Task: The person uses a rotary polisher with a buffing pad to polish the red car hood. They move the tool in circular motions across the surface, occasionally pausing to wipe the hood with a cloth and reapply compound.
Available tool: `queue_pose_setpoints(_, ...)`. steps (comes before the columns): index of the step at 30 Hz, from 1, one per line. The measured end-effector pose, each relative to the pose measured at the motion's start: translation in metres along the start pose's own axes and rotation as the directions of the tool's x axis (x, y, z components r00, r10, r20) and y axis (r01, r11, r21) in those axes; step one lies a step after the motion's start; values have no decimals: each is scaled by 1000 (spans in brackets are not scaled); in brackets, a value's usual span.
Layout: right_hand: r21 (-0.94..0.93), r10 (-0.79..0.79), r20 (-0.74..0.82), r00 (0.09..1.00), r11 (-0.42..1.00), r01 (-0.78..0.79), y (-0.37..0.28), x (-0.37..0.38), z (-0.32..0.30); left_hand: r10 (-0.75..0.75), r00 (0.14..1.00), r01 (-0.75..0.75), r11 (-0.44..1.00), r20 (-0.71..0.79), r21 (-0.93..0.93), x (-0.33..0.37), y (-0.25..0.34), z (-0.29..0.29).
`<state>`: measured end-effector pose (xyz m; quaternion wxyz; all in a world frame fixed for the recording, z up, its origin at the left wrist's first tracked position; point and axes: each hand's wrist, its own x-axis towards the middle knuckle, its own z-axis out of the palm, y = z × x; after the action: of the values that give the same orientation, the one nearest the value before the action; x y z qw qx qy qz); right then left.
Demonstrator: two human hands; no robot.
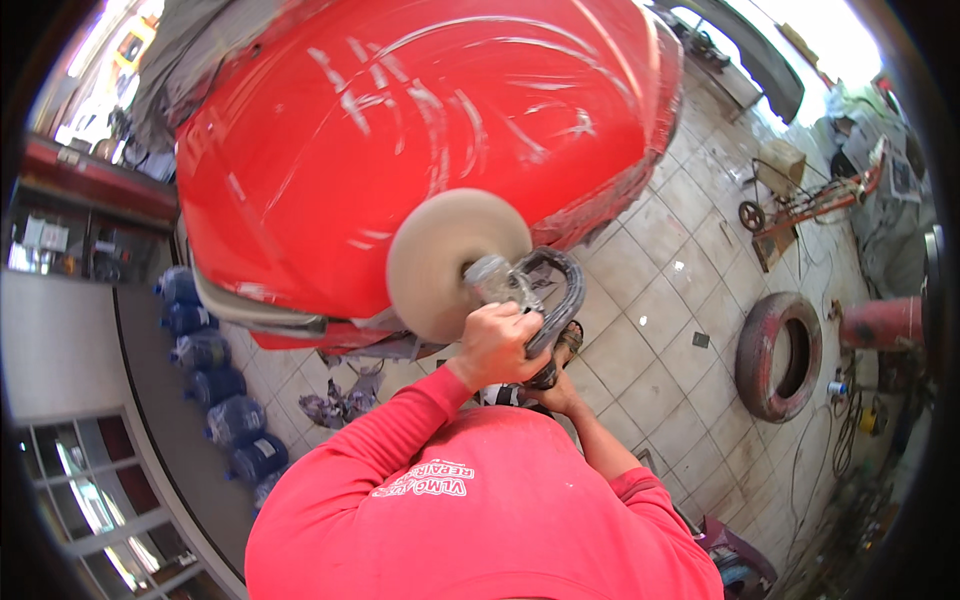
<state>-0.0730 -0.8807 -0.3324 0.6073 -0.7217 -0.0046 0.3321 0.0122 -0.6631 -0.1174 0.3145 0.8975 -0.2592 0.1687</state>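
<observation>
A power polisher (497, 287) with a wide, round beige buffing pad (425, 265) is held in front of me. The pad looks blurred and stands tilted against the lower edge of a glossy red car body (330, 180). Whitish streaks and smears mark the red paint. My left hand (497, 345) is closed round the polisher just behind its head, beside a thick, black curved handle (568, 290). Lower down, my right hand (560, 393) grips the polisher's rear end. Its fingers are partly hidden by the tool.
Several blue water jugs (215, 385) line the left wall. Crumpled plastic sheeting (343, 398) lies on the tiled floor (655, 330). A worn tire (745, 365), a red cylinder (880, 325), loose cables (850, 430) and a wheeled cart (815, 205) are at the right. Grey covering (190, 70) hangs at the far left.
</observation>
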Motion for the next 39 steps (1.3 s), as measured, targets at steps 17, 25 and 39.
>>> queue_pose_setpoints(17, 524, 173, -194, 965, 850, -47, -48, 23, -156, 59, 917, -58, 998, 394, -14, 264, 29, 160)
queue_pose_setpoints(25, 257, 127, -101, 987, 962, -98, -19, 14, -76, 38, 979, -34, 999, 203, -22, 130, 9, 82)
queue_pose_setpoints(39, -357, 76, 54, 996, 933, -52, -4, 14, 56, -135, 973, 149, 987, -187, 64, -107, -6, -54)
